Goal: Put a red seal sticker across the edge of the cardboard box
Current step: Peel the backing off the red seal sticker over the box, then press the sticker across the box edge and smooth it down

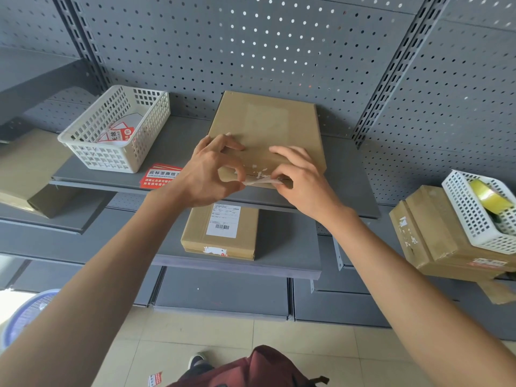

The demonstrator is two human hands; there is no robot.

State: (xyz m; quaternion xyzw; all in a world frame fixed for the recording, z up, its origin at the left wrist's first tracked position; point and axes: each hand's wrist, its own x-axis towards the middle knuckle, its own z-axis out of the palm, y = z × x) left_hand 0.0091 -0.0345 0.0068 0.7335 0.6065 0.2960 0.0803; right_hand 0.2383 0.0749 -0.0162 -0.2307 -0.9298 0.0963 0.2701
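A flat brown cardboard box [265, 135] lies on the grey metal shelf [346, 174], its near side at the shelf's front edge. A thin pale strip [259, 181] — its red face not visible from here — is held taut along that near box edge, pinched between thumb and forefinger of the left hand [212, 171] and of the right hand [298, 180]. The strip is best kept stretched and level, centred over the flap seam, then pressed down from the middle outward. Free shelf is seen to the right; to the left, loose red stickers [160, 177] at the front edge and a white perforated plastic basket [111, 129] limit elbow room.
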